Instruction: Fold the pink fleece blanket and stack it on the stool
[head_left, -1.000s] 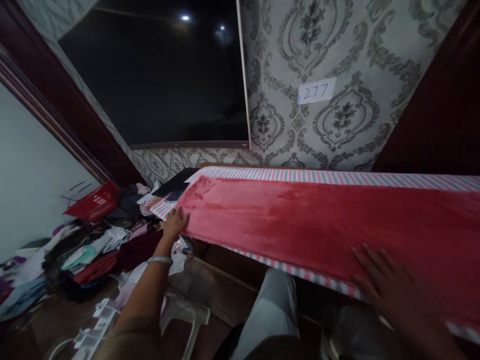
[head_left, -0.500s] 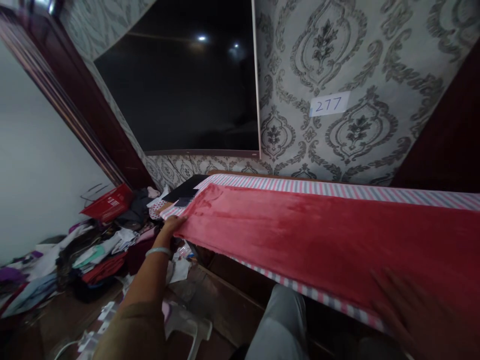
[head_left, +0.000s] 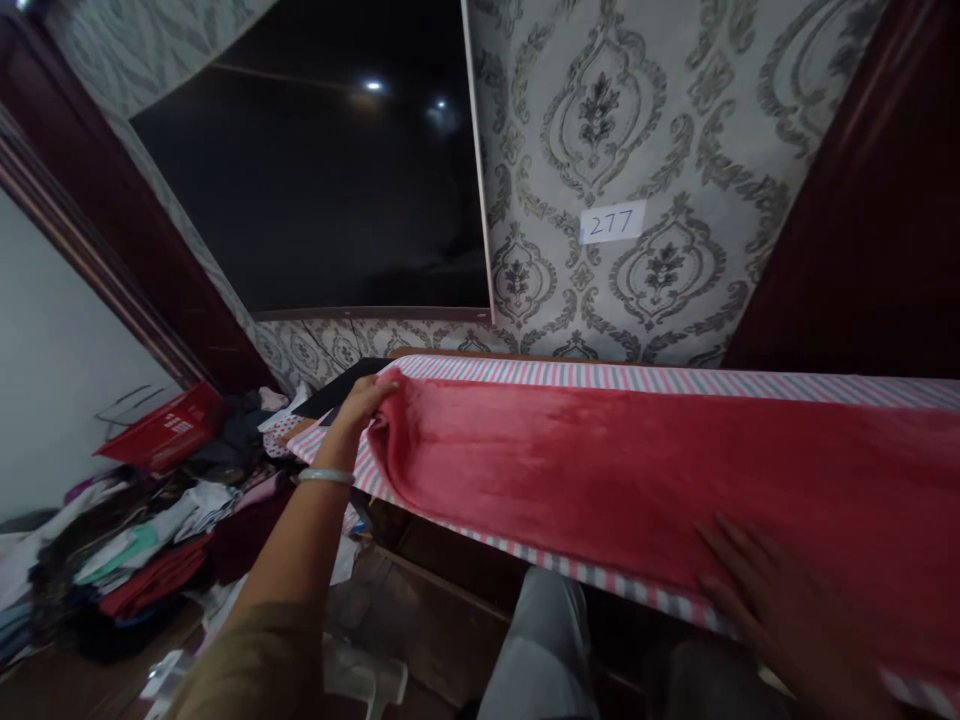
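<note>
1. The red fleece cloth [head_left: 637,470] lies lengthwise on the striped worktop [head_left: 675,380], but its left end now lifts and curls, where a second ago it lay flat.
2. The left hand [head_left: 360,405] has moved up from the near edge; its fingers pinch that end.
3. The right hand [head_left: 787,610] presses flat, fingers spread wide, anchoring the near edge as before.

We read this as room in home, used for ironing or folding laundry. Damask wallpaper [head_left: 645,110] on back wall, large dark wall-mounted TV screen [head_left: 315,190], dark red door frame [head_left: 112,260]. Striped cover [head_left: 600,378] over long board. Heap of mixed clothes [head_left: 142,520] on floor, red basket [head_left: 161,432] beside it. Paper label "277" [head_left: 612,222] stuck on wall.
</note>
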